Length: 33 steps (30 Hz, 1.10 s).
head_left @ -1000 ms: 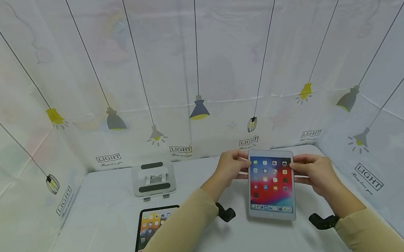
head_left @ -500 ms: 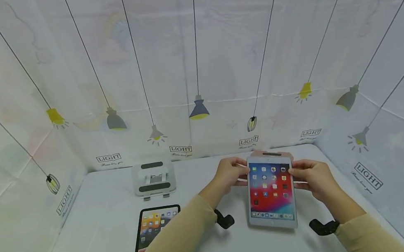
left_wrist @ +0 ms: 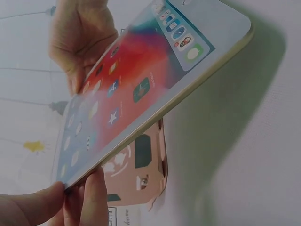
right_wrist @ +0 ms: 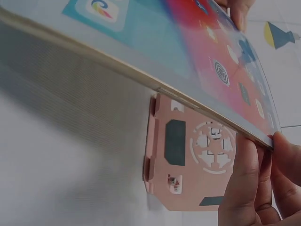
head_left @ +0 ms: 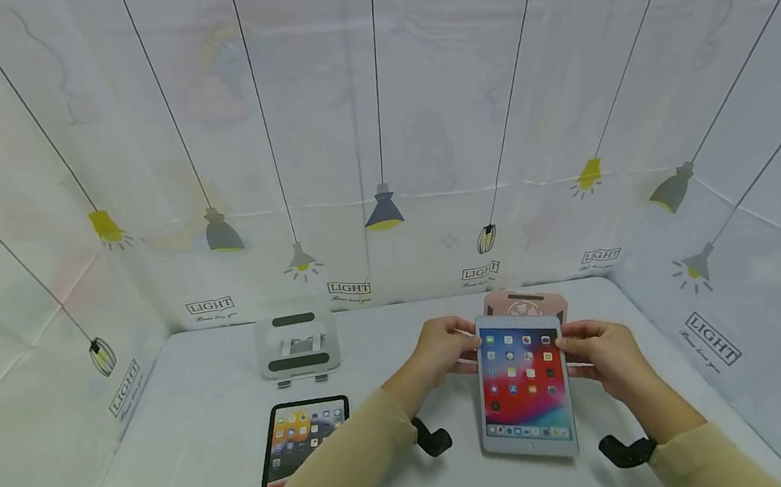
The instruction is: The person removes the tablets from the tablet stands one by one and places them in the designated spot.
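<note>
A white tablet [head_left: 525, 389] with a lit home screen is held between both hands, screen up and tilted, its far end raised. My left hand [head_left: 441, 354] pinches its left edge near the top, thumb on the front and fingers beneath. On the opposite edge my right hand [head_left: 607, 354] grips in the same way. Behind the tablet a pink stand [head_left: 548, 306] with dark pads and a round cut-out lies on the table, partly hidden in the head view. The right wrist view shows more of the pink stand [right_wrist: 188, 188], below the tablet's edge.
A grey-white stand [head_left: 298, 347] with dark strips sits at the back left of the white table [head_left: 180, 428]. Nearer, a black-framed tablet [head_left: 297, 439] lies face up, partly covered by my left sleeve. Printed curtains [head_left: 376, 116] enclose the table at the back and sides.
Both hands have drawn the white tablet toward me, down in the head view. The pink stand behind it, hidden at first, has come into sight. The other tablet and grey-white stand stay put.
</note>
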Available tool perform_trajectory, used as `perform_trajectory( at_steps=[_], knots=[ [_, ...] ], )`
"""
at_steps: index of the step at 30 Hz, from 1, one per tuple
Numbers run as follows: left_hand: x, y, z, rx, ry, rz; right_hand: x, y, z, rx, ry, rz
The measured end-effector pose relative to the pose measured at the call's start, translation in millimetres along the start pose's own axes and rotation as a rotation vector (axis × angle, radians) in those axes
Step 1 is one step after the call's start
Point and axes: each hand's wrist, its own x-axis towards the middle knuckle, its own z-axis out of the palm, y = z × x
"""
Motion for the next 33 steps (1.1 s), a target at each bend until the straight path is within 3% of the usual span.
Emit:
perform_trajectory(
  at_steps=[19, 33],
  knots=[
    [-7.0, -25.7, -2.1, -0.026, -0.009, -0.022, -7, 18, 6, -0.003, -0.016, 0.056],
    [-19.2, -33.3, -1.5, -0.029, -0.008, -0.062, -12, 30, 10, -0.019, -0.016, 0.098]
  ],
)
